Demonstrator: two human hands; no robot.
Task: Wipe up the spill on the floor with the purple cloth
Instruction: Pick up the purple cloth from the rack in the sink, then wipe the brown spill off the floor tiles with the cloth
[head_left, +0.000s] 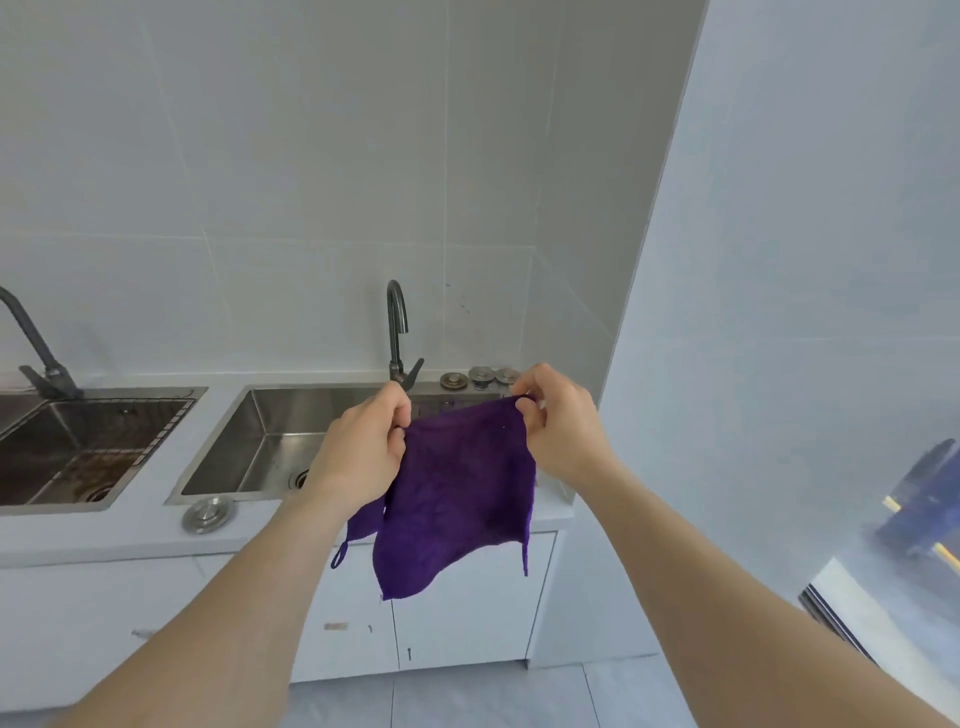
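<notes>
so i count two sinks (270, 441), two faucets (397, 332), four drain plugs (208, 514), one purple cloth (457, 493), two hands (358, 447).

Cloth (457, 493) between hands, before right sink (270, 441); faucet (397, 332) behind

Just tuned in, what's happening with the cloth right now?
Both hands hold the purple cloth up by its top corners, left hand on one, right hand on the other, spread in front of the right-hand sink. It hangs free above the counter edge. No wiping yet; no spill shows on the strip of floor in view.
</notes>
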